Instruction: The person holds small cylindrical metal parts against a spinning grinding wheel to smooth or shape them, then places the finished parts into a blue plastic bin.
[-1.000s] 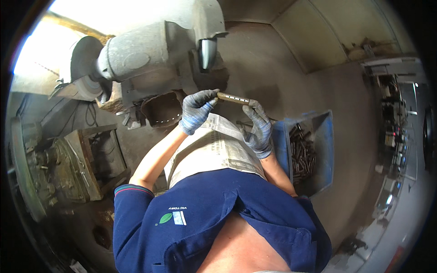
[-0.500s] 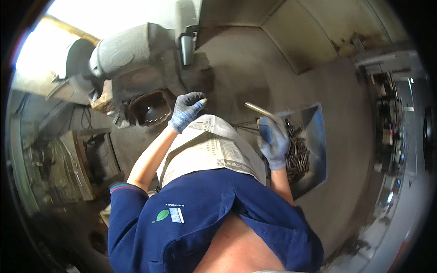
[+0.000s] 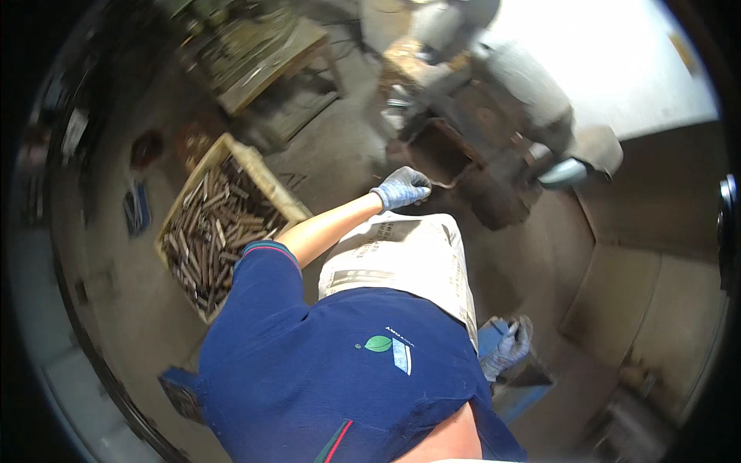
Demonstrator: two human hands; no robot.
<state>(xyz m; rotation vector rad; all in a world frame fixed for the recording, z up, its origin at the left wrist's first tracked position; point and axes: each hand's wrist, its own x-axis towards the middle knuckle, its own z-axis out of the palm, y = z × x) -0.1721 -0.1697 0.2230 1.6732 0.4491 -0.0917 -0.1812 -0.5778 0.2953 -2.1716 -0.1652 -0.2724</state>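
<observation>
L hand (image 3: 404,189) nr pale apron (image 3: 401,251), R hand (image 3: 507,349) by blue bin (image 3: 526,400)

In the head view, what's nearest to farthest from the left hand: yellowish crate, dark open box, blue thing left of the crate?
From the left hand:
1. Dark open box, ahead-right
2. Yellowish crate, on the left
3. Blue thing, past the crate

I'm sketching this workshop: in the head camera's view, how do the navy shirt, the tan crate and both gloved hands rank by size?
1. Navy shirt
2. Tan crate
3. Left hand and right hand: too alike to rank.
</observation>
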